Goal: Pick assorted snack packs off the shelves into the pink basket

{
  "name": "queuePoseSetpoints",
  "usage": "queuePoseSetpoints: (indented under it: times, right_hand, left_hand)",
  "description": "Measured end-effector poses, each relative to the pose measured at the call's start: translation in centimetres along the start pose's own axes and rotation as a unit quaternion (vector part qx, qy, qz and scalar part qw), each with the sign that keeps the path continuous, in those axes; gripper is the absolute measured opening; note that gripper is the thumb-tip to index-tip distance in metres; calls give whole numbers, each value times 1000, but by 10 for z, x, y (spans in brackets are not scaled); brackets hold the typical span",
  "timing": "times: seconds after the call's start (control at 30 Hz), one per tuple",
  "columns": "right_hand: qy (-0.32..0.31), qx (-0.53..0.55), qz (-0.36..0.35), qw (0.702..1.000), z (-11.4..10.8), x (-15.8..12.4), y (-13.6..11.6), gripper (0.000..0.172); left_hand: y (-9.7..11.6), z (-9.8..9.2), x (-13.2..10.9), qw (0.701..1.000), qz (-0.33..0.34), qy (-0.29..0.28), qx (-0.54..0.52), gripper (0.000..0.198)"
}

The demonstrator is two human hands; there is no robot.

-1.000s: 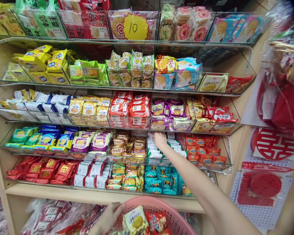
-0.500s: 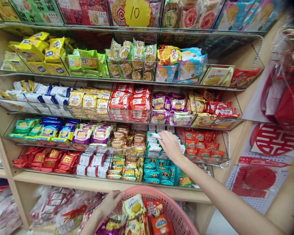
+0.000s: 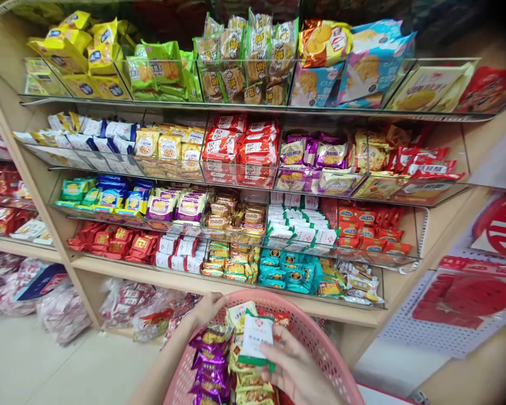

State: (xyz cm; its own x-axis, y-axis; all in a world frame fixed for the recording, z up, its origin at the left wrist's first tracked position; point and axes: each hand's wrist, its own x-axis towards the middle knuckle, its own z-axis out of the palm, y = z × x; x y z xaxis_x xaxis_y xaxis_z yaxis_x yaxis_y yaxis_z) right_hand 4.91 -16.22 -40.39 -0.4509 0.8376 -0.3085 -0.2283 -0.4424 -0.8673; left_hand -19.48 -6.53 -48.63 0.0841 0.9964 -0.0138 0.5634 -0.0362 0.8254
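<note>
The right hand (image 3: 293, 357) holds a white-and-green packet (image 3: 257, 337) by its right side, thumb and fingers drawn narrow about it, above the middle of the pink basket (image 3: 322, 346). The left hand (image 3: 208, 310) is curled over the basket's rim at its far left; how firmly it grips cannot be told.

The packet looks light, with a slick, soft wrapper and probably something brittle inside. A loose pinch on the flat body, or on one crimped green end, should serve; hard squeezing could crack the contents.

Below it, purple packets (image 3: 211, 368) line the basket's left side, with yellow packets (image 3: 255, 383) beside them. A cream packet (image 3: 238, 315) and a red packet (image 3: 281, 319) lie toward the far rim.

Beyond that rim stands the shelf unit (image 3: 185, 279). Similar white-and-green packs (image 3: 299, 225) fill a compartment behind the clear front edge of its second tier from the bottom, with orange-red packets (image 3: 369, 232) to their right. Teal packets (image 3: 287, 271) sit on the tier below, near its front edge.
</note>
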Motion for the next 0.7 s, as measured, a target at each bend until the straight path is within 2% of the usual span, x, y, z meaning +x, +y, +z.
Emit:
queuePoseSetpoints:
  times: [0.1, 0.27, 0.4, 0.53, 0.7]
  right_hand:
    - [-8, -17, 20, 1000, 3, 2, 27, 52]
    - [-12, -38, 68, 997, 16, -1, 57, 46]
    - [-10, -105, 80, 991, 26, 1, 82, 40]
    - [12, -153, 111, 982, 31, 7, 103, 32]
    - [31, -165, 125, 978, 31, 16, 124, 36]
  left_hand:
    - [0, 0, -1, 1000, 6, 4, 4, 49]
    - [-2, 0, 0, 1000, 8, -1, 3, 50]
    - [-8, 1, 1, 1000, -3, -8, -5, 51]
    - [-11, 2, 1, 1000, 13, -2, -12, 52]
    - [-9, 1, 0, 1000, 19, 2, -3, 50]
